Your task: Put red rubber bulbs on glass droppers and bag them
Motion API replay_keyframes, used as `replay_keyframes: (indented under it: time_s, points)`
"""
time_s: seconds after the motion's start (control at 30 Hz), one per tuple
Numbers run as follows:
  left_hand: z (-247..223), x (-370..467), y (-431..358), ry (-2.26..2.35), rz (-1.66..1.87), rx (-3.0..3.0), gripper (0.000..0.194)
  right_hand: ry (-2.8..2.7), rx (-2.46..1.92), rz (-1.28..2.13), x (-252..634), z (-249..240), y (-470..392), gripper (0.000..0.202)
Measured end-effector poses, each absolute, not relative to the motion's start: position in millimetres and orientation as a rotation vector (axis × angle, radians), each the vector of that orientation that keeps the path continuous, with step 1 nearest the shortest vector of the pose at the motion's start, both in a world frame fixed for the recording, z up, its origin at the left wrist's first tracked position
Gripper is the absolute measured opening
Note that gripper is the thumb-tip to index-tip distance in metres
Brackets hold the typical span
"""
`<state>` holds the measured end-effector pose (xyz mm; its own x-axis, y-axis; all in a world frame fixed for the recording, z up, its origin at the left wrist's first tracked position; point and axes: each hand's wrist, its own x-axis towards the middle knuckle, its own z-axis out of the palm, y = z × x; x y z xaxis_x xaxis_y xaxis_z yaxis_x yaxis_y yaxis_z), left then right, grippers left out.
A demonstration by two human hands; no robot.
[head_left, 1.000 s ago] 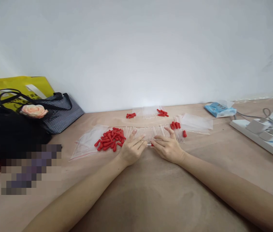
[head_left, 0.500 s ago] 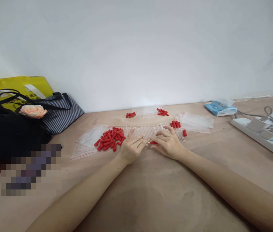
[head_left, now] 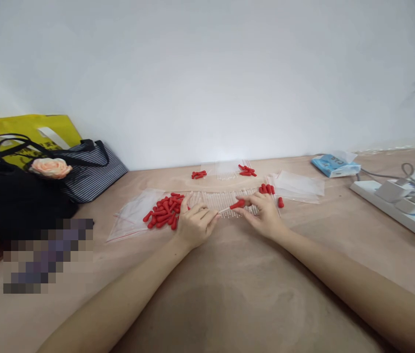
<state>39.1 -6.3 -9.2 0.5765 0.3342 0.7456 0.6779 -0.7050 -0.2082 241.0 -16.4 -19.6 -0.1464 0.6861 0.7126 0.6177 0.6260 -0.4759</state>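
Observation:
My left hand (head_left: 195, 223) pinches a thin clear tube (head_left: 225, 211) by its left end, low over the table. The tube's right end meets a red rubber bulb (head_left: 237, 204), which the thumb and fingers of my right hand (head_left: 264, 215) grip. Beneath and behind both hands, a row of clear tubes (head_left: 212, 200) lies side by side. A pile of red bulbs (head_left: 166, 210) is beside my left hand, partly on clear plastic bags (head_left: 128, 220). Several tubes with red bulbs (head_left: 266, 189) are just beyond my right hand, and another red bulb (head_left: 280, 202) is to their right.
Farther back lie two small groups of red bulbs (head_left: 199, 174) and a bag of tubes (head_left: 225, 170). More clear bags (head_left: 297, 186), a blue tissue pack (head_left: 334, 165) and a white power strip (head_left: 405, 211) are right. Striped (head_left: 91, 171) and yellow (head_left: 56, 128) bags stand left.
The red bulb and tube between my hands are raised and tilted, with the bulb more exposed. My right hand has shifted up and right, and my left hand slightly left.

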Motion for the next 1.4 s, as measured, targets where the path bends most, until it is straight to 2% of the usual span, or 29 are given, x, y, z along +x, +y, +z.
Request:
replay_keyframes:
  time_s: [0.13,0.3,0.37,0.5,0.67,0.9,1.13,1.27,1.4]
  points:
    - [-8,48,-13,-0.901,-1.058,-2.373,0.02,-1.499,-0.991,0.561,212,-23,-21,0.035]
    - [-5,51,-19,-0.936,-1.057,-2.543,0.02,-1.334,-0.917,0.812,199,-19,-16,0.044]
    - [-4,48,-17,-0.971,-1.035,-2.591,0.021,-1.323,-0.982,0.814,217,-10,-6,0.051]
    - [-2,38,-5,-1.266,-0.948,-2.409,0.017,-1.284,-1.383,0.702,278,8,18,0.049]
    - [-9,31,10,-1.484,-0.785,-2.152,0.025,-1.321,-1.875,0.336,326,0,34,0.04]
    - [-9,31,8,-1.602,-0.468,-2.12,0.025,-1.424,-2.062,0.14,323,-20,37,0.04]
    - [-2,32,7,-1.677,-0.286,-2.11,0.027,-1.503,-2.185,0.049,332,-11,37,0.043]
    - [-3,31,9,-1.67,-0.287,-2.098,0.027,-1.674,-2.364,0.161,349,4,38,0.032]
    - [-4,31,11,-1.653,-0.291,-2.085,0.027,-1.737,-2.43,0.603,355,7,37,0.027]
